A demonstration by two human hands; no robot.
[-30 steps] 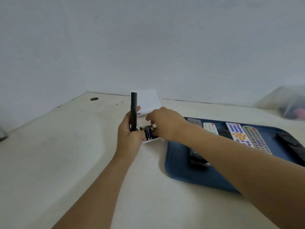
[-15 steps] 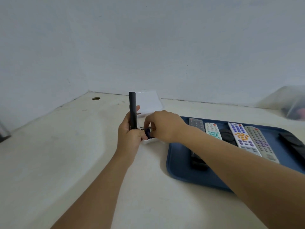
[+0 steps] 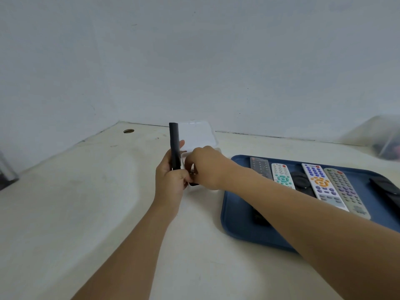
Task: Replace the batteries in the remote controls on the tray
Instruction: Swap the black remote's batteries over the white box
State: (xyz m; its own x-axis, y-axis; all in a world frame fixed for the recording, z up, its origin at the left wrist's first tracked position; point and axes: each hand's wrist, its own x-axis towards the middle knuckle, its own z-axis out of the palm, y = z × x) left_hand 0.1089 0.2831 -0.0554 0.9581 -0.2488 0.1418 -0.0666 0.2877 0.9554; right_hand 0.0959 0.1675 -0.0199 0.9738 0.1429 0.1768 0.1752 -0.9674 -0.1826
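Observation:
My left hand grips a slim black remote that stands upright on edge over the table. My right hand is at the remote's lower end with its fingertips curled around a small dark battery, mostly hidden by the fingers. Behind both hands sits a white battery box with its lid open. On the right lies a blue tray holding several remotes, among them a white one with teal buttons and a white one with orange and blue buttons.
A cream table meets a pale wall at the back. A round cable hole is at the far left corner. A clear plastic container stands at the far right. A dark object shows at the left edge.
My right hand left the battery box with a battery and came against the bottom of the black remote. My left hand kept the remote upright, nearly still.

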